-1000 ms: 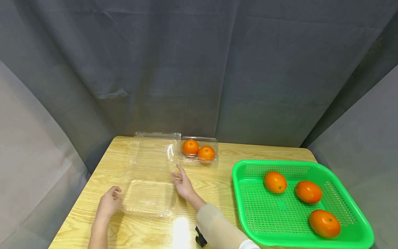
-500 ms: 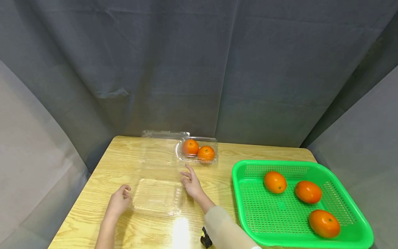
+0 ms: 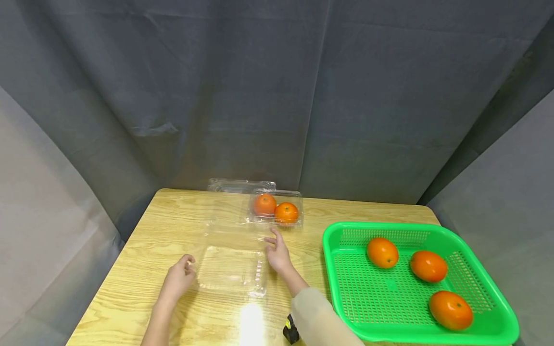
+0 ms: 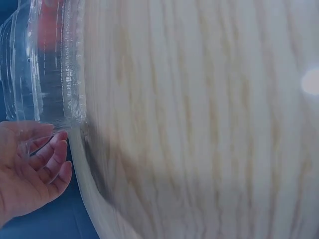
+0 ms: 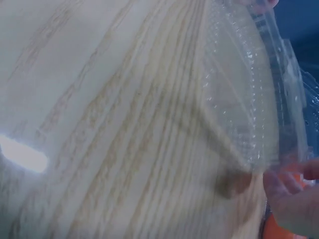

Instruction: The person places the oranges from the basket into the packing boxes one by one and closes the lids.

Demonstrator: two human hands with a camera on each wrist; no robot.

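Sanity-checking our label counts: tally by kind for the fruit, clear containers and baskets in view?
Orange fruits (three in the basket, two in the container at the back): 5
Clear containers (the back one plus the open one between the hands): 2
Green basket: 1
Total: 8

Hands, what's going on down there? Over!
Left hand, right hand: both holding open clear box. Nothing inside it. Maybe in the way: fruit box behind its lid.
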